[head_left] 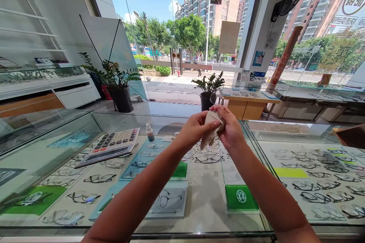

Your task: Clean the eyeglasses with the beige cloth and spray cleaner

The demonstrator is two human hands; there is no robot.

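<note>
Since the glass bench [199,231] seems meant for display, spectacles [209,158] lie visible beneath. At twelve o'clock, the left hand [195,127] and right hand [231,127], both mostly closed, pinch a beige cloth [210,133], probably for fine control. A bottle [149,133] stands at eleven; beyond, a potted plant [206,100] at twelve.

Open air beside right hand [231,131], 1 calculator [113,145], 1 bottle [149,133] obstructing left

Before me a glass-topped display bench [201,203], desktop calculator [112,144] lying to my left, small white bottle [149,133] upright near it
</note>
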